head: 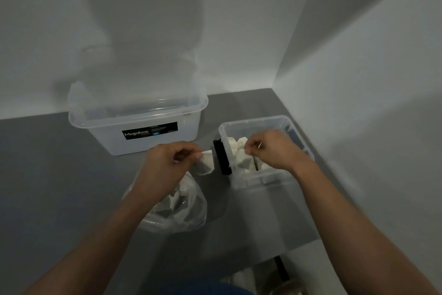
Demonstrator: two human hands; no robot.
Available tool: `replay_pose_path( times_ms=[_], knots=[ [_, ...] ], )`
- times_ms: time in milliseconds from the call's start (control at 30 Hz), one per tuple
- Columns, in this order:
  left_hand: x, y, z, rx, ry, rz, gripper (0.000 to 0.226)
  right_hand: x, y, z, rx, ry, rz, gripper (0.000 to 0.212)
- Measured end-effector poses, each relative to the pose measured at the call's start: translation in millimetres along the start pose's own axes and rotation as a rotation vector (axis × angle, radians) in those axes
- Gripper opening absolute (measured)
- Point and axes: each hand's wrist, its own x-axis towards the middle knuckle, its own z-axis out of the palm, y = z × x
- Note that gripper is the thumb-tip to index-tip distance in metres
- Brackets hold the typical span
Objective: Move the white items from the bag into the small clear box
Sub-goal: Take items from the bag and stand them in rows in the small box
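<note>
Working at a grey surface (59,175) tucked into a white corner, sorting stuff. Pinching a white piece (206,162) in the left hand (167,163), thumb against curled fingers, just above the mouth of the clear bag (189,211) and right beside the small clear box (263,178). Plenty more white stuff down in the bag, kinda crumpled. Got the right hand (270,149) over the small clear box, fingers curled in, thumb and forefinger pinching a second white piece (243,160) on top of the pile of white pieces (239,144) already in there. Black latch (222,157) on the box's left wall, close to the piece in the left hand. Bigger clear tub (107,141) with a black Megabox label further back by the wall, apart from both hands. No telling the tub's contents, too hazy.
</note>
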Motion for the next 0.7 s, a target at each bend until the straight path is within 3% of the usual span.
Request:
replay_pose_path(
  times_ms=[100,200,467,567,700],
  knots=[
    [1,10,8,0.015,0.012,-0.012,0.029,23,9,17,-0.050,-0.205,-0.030,0.010],
    [1,14,15,0.020,0.045,-0.050,0.022,43,16,36,-0.180,-0.240,-0.073,0.015],
    [2,19,31,-0.015,0.060,-0.151,0.011,58,28,53,-0.184,-0.188,-0.099,0.019],
    [5,21,35,-0.014,0.049,-0.154,0.010,49,29,33,-0.074,-0.115,-0.078,0.025],
    [17,25,42,0.048,0.034,-0.080,0.008,15,21,-7,0.215,0.077,-0.114,0.014]
  ],
)
